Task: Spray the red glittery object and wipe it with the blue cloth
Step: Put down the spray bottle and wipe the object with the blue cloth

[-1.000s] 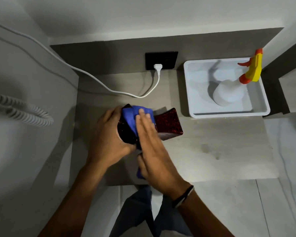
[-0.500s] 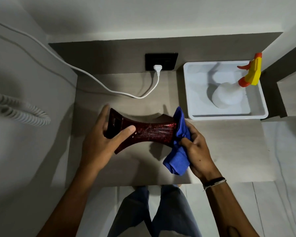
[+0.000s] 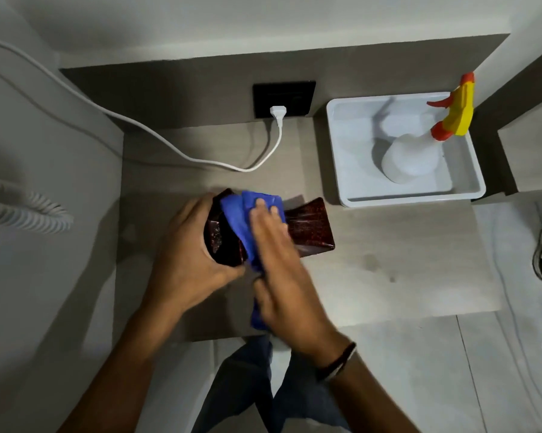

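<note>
Leftmost, a coiled cord [image 3: 19, 210] hangs on the grey wall. Over the wooden counter [image 3: 388, 260], the left hand [image 3: 191, 260] curls round one end of the red glittery object [image 3: 310, 226]. The right hand [image 3: 282, 276] presses the blue cloth [image 3: 241, 220] onto it with straight fingers. Rightward, a spray bottle [image 3: 410, 157] stands in a white tray [image 3: 413, 195].

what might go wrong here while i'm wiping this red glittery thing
1. Only the left hand grips the red glittery object, and at one end. The right hand pressing the blue cloth across it may twist it loose, and its flared far end could knock the table.
2. The cloth's loose tail hangs under the right hand, so it may bunch up or slip off the glossy surface.
</note>
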`<action>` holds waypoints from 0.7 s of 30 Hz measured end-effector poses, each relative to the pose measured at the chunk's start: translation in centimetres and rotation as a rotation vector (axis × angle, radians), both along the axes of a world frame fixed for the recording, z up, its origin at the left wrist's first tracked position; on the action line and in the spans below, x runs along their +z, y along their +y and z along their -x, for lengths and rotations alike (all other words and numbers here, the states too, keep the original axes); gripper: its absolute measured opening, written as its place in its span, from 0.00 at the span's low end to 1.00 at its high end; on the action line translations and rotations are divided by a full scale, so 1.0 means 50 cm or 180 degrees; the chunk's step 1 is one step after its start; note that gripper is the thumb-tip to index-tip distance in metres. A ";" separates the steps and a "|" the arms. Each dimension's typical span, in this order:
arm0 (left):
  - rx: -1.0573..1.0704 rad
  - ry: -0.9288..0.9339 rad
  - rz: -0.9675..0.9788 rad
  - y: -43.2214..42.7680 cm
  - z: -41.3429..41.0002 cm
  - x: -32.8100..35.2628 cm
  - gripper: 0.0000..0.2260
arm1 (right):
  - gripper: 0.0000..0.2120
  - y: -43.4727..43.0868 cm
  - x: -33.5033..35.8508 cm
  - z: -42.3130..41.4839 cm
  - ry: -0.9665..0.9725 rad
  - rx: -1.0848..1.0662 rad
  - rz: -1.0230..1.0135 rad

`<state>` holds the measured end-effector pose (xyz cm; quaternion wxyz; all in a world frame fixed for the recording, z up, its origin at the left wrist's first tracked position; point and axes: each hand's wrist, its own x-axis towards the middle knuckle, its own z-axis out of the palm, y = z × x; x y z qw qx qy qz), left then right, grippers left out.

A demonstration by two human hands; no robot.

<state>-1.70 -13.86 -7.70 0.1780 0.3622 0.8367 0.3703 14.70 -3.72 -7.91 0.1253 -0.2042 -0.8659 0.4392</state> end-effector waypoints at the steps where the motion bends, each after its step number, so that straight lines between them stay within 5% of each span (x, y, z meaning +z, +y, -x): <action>1: -0.0027 0.0017 -0.0062 -0.001 -0.001 0.000 0.42 | 0.47 -0.018 -0.003 0.002 -0.0041 0.0242 -0.0268; 4: -0.0014 0.0171 0.0080 -0.012 0.000 0.007 0.40 | 0.51 0.023 -0.028 -0.013 -0.0576 0.0205 -0.0907; 7: 0.0086 0.0261 0.0130 -0.006 -0.013 0.019 0.39 | 0.46 0.085 -0.034 -0.045 -0.1319 -0.0120 -0.0783; 12: 0.0147 0.0028 0.0129 0.001 -0.011 0.023 0.43 | 0.45 -0.025 0.002 0.009 -0.0102 0.0264 -0.0611; 17: 0.0139 0.0229 0.0301 -0.022 -0.013 0.027 0.41 | 0.45 0.075 -0.029 -0.033 -0.1127 0.0039 -0.0758; 21: 0.0158 0.0256 0.0201 -0.008 -0.015 0.020 0.42 | 0.40 -0.004 -0.014 0.006 -0.0198 0.0120 -0.0693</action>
